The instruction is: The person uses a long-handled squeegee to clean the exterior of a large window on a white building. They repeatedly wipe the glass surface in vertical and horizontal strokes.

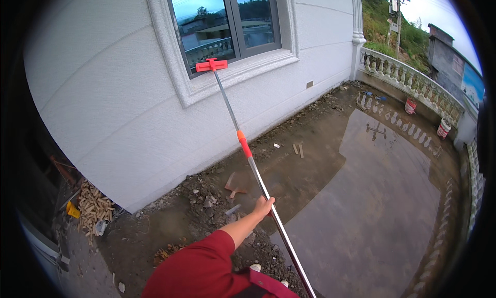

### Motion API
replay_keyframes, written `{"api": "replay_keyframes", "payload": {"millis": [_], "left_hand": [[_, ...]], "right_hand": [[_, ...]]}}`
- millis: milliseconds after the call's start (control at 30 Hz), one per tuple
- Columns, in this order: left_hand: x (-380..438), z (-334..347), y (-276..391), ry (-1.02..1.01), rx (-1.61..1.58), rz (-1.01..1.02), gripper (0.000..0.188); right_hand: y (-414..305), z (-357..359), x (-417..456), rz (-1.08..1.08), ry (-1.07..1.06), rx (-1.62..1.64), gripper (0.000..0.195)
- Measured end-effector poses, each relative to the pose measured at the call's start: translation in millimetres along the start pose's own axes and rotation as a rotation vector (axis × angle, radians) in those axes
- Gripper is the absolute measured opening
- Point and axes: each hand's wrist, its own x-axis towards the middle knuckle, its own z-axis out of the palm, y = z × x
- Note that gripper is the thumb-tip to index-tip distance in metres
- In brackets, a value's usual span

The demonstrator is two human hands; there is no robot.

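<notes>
My left hand (264,206) is closed around the shiny metal telescopic pole (257,171) of a window squeegee. The pole slants up and away, with an orange-red locking collar (244,143) partway along it. At its far end the red squeegee head (211,65) lies at the lower edge of the window glass (205,30), just above the stone sill (248,69). Whether the head touches the pane I cannot tell. The pole's near end runs out of the bottom of the view. My right hand is out of view.
A wide puddle (360,205) covers the ground to the right. Rubble (205,199) and a broken reddish piece (233,187) lie by the white wall (128,115). Two buckets (444,128) stand along the balustrade (410,79). At left are a heap of pale pieces (93,207) and a yellow container (72,210).
</notes>
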Motion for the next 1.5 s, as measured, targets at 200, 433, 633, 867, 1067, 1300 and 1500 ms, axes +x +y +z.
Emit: {"api": "replay_keyframes", "payload": {"millis": [200,433,633,867,1067,1300,1500], "left_hand": [[-13,8,28,0.041,-0.149,-0.139,0.017],[57,-23,179,0.14,-0.011,0.331,0.031],[133,-67,302,0.404,0.298,0.477,0.034],[160,-63,234,0.509,0.584,0.312,0.041],[140,-66,125,0.468,0.631,0.107,0.041],[93,-49,58,0.497,0.759,0.03,0.042],[70,-30,14,0.439,0.733,-0.032,0.045]], "right_hand": [[-1,22,9,-0.014,0.102,0.15,0.025],[-133,4,108,-0.228,0.192,0.25,0.026],[-326,-77,175,-0.334,0.199,0.62,0.013],[-311,-11,197,-0.332,-0.017,0.654,0.026],[-235,70,173,-0.418,-0.142,0.682,0.023],[-153,117,112,-0.258,-0.262,0.68,0.025],[-109,94,57,-0.079,-0.212,0.629,0.024]]}}
